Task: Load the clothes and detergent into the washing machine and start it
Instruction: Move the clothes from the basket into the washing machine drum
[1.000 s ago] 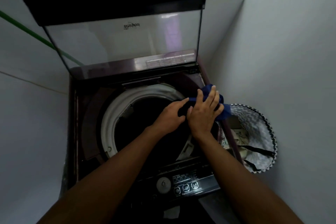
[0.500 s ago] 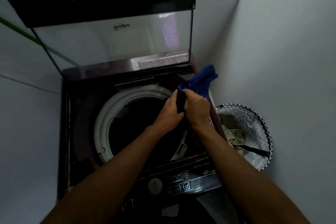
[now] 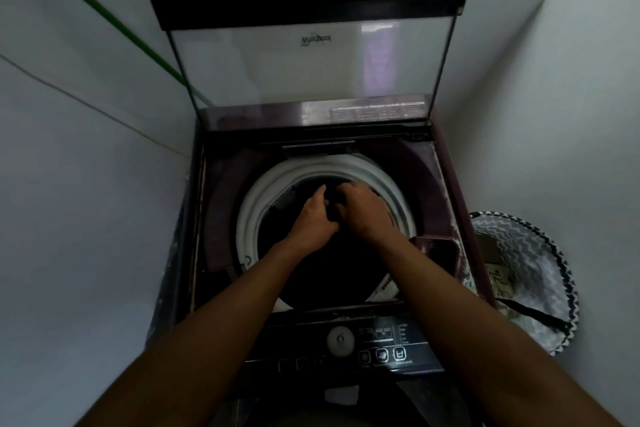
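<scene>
A maroon top-loading washing machine [image 3: 221, 204] stands with its glass lid [image 3: 311, 73] raised. Both hands are low over the dark drum opening, inside the white drum ring [image 3: 258, 198]. My left hand [image 3: 313, 218] has its index finger stretched forward and the others relaxed. Close beside it, my right hand [image 3: 365, 210] has its fingers curled downward. The blue garment does not show against the black drum, so I cannot tell whether either hand holds cloth. A zigzag-patterned laundry basket [image 3: 543, 253] at the right holds pale clothes [image 3: 498, 282].
The control panel [image 3: 381, 347] with a round dial [image 3: 340, 339] runs along the machine's front edge. A maroon box-shaped compartment [image 3: 436, 248] sits at the drum's right. Walls close in on both sides. A green line [image 3: 104, 14] crosses the left wall.
Both hands moved from the machine's right rim down into the drum opening. The blue garment they held up is no longer visible.
</scene>
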